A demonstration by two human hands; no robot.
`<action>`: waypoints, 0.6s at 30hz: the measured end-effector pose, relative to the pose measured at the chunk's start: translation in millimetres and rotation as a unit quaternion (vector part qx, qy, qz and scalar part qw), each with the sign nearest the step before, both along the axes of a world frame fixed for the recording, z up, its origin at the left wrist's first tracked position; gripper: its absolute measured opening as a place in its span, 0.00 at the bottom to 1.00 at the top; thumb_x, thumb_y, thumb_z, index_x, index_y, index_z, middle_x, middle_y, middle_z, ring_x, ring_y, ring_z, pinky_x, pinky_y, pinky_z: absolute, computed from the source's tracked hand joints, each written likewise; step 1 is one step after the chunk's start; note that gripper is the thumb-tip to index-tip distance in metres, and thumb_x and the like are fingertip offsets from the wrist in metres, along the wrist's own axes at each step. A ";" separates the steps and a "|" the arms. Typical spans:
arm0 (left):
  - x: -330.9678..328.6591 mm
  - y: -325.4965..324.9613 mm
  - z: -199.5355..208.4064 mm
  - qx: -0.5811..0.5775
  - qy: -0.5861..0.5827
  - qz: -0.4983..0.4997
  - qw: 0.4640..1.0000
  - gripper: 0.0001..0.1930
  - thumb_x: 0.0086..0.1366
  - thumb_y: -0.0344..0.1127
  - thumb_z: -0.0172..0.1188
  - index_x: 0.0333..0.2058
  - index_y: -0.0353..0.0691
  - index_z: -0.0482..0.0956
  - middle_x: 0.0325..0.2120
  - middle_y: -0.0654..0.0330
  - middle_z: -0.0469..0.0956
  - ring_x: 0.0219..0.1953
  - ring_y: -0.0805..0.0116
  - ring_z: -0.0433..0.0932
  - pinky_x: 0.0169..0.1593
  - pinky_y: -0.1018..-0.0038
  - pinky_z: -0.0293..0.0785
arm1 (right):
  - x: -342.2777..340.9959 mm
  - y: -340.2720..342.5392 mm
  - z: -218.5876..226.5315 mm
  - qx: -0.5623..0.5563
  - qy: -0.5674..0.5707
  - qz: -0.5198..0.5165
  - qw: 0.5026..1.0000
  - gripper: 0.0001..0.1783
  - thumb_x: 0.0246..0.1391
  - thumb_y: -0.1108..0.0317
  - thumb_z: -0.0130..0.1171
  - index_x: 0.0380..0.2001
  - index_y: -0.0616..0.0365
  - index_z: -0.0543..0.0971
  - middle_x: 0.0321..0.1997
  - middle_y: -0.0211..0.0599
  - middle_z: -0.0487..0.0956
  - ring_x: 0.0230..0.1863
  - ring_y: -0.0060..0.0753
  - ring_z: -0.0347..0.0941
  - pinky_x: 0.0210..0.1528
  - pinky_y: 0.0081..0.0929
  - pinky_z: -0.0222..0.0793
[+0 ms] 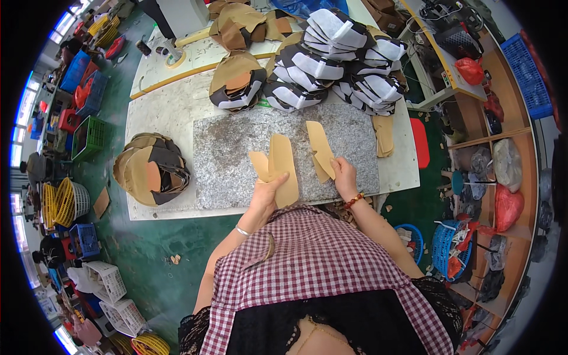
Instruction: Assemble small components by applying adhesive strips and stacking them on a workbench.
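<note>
Over the grey stone slab [231, 171], my left hand [271, 188] is closed round a few tan cut-out pieces [281, 155], fanned apart at their upper ends. My right hand [345, 177] pinches the lower end of another long tan piece [320, 142], with a second tan piece showing partly behind it. A gap separates the pieces in the two hands. Left of the slab sits a round stack of olive and black cut pieces [137, 168] with an orange patch. Piles of white and black cut pieces [307, 68] lie along the slab's far edge.
A tan strip bundle [384, 135] lies at the table's right side, near a red stool [419, 144]. Behind stands another table [195, 62] with a roll of tape [174, 57]. Blue baskets [451, 248] stand on the floor at right; shelves [497, 177] hold bags. Crates line the left.
</note>
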State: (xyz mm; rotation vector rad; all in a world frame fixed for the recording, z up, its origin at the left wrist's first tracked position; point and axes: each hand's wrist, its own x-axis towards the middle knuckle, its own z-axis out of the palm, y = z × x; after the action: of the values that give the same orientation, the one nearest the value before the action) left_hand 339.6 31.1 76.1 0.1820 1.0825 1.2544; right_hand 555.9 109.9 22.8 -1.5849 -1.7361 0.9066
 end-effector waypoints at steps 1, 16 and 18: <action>-0.4 -0.1 -0.3 -0.010 -0.008 0.004 1.000 0.16 0.57 0.27 0.60 0.44 0.34 0.71 0.37 0.59 0.76 0.37 0.67 0.77 0.40 0.71 0.76 | 0.1 0.2 -0.4 0.005 -0.018 -0.002 1.000 0.18 0.56 0.59 0.50 0.23 0.64 0.72 0.18 0.50 0.71 0.20 0.48 0.69 0.24 0.36 0.62; 11.4 4.3 -0.6 -0.001 -0.021 -0.003 1.000 0.15 0.57 0.28 0.60 0.43 0.33 0.72 0.37 0.58 0.76 0.37 0.67 0.77 0.40 0.72 0.76 | -47.8 -24.4 62.6 -0.044 0.097 0.123 0.987 0.13 0.49 0.64 0.60 0.34 0.62 0.75 0.28 0.37 0.76 0.30 0.30 0.72 0.35 0.26 0.67; 7.5 2.3 -10.1 0.014 -0.027 -0.025 0.999 0.16 0.58 0.28 0.60 0.44 0.33 0.71 0.38 0.58 0.76 0.38 0.66 0.77 0.41 0.71 0.76 | -46.7 -20.7 55.3 -0.071 0.145 0.087 0.983 0.09 0.50 0.68 0.58 0.29 0.64 0.76 0.22 0.36 0.77 0.21 0.25 0.71 0.25 0.22 0.66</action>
State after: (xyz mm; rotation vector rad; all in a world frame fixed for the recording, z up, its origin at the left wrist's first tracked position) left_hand 347.1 33.4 66.0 0.1939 1.0078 1.2241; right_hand 509.2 89.3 78.0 -1.3212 -1.6497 1.3027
